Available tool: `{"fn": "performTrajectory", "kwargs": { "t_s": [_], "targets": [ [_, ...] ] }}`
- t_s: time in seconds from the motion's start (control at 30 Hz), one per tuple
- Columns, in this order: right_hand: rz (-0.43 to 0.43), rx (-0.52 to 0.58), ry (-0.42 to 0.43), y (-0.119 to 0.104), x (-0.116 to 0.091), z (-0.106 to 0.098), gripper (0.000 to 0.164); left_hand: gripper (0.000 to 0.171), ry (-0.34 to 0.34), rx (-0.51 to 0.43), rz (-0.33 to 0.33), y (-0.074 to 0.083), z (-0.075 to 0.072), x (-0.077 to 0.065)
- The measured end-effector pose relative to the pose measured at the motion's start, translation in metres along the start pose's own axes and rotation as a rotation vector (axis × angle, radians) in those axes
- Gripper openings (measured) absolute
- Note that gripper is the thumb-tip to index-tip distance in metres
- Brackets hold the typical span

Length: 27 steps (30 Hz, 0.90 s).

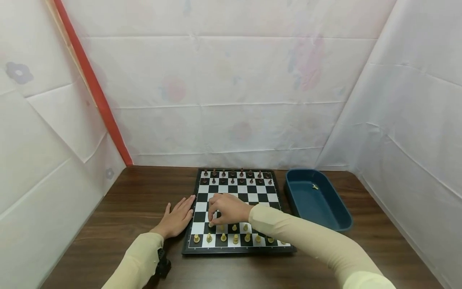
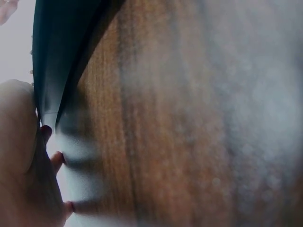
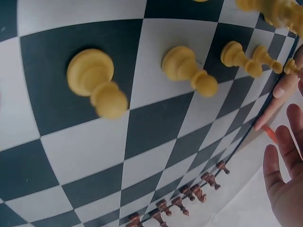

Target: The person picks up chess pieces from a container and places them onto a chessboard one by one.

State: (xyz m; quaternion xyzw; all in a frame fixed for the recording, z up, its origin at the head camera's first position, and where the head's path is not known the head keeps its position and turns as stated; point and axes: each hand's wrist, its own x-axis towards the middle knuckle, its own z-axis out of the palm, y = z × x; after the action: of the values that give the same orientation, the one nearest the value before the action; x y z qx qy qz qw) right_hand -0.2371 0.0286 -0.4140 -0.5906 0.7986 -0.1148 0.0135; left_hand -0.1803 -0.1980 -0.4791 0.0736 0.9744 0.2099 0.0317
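Above the left part of the chessboard [image 1: 202, 206] is my right hand [image 1: 229, 208], its thumb and index finger pinching a cream pawn [image 1: 211, 225] over the second row from the near edge. In the right wrist view that pawn [image 3: 292, 67] shows at the right edge, partly cut off, while the other fingers stay loosely extended. More cream pawns [image 3: 189, 71] stand beside it. My left hand [image 1: 176, 220] rests flat on the table, fingertips at the board's left edge. Cream back-row pieces [image 1: 236, 239] line the near edge; my right forearm covers some squares.
A blue tray [image 1: 325, 206] stands right of the board with one small cream piece [image 1: 315, 186] in it. Dark red pieces [image 1: 232, 181] fill the two far rows. White sheets [image 1: 223, 80] enclose the brown table [image 1: 151, 188] at the back and sides.
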Motion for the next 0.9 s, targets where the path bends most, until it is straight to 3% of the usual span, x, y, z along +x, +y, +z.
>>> {"fn": "performTrajectory", "kwargs": {
  "t_s": [0.53,0.9],
  "targets": [
    [0.047,-0.011,-0.068,-0.004,-0.004,0.003,0.005,0.054,-0.016,-0.002,0.025,0.005,0.002,0.004],
    [0.125,-0.009,0.002,0.016,-0.014,-0.03,0.013,0.054,0.001,-0.006,0.026,0.0,0.001,0.004]
  ]
}}
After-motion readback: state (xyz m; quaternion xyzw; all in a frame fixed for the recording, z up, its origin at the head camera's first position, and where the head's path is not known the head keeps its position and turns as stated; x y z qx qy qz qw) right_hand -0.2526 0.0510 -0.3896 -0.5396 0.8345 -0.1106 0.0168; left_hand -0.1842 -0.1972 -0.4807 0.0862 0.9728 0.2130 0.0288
